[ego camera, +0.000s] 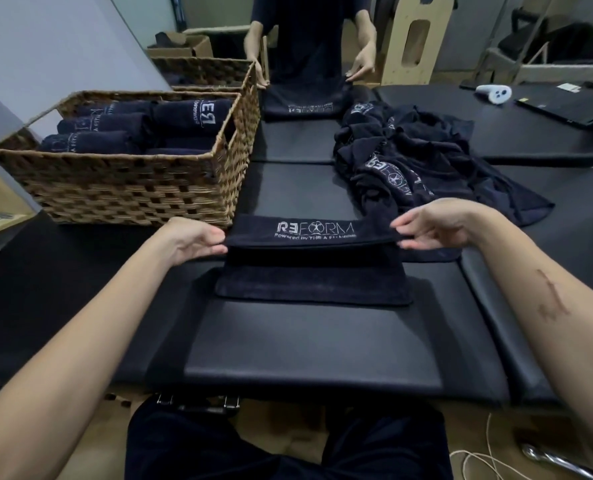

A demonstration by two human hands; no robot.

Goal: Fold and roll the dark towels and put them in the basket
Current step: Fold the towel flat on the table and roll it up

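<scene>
Here, a black padded bench (309, 344) fills most of the view. At its left edge stands a woven basket (132, 181) holding several rolled dark towels (184, 117), their white lettering showing. A second basket (205, 69) sits just behind it. Right of the bench's middle lies a loose pile (409, 157) of unfolded dark towels. At the far edge, another person's 2 hands (361, 65) rest on a flat towel (305, 103) there.

Near the front edge, in the middle, lies the towel (314, 282) being folded. Its far end, with the white "REFORM" logo (316, 230), is lifted and doubled over toward the near end, which lies flat on the bench.

The left hand (193, 242) pinches the left corner of the raised fold, fingers (215, 249) closed on the cloth. The right hand (433, 228) pinches the right corner the same way, thumb on top and fingers beneath.

At the far right corner lie a white controller (494, 93) and a dark flat device (572, 107).
</scene>
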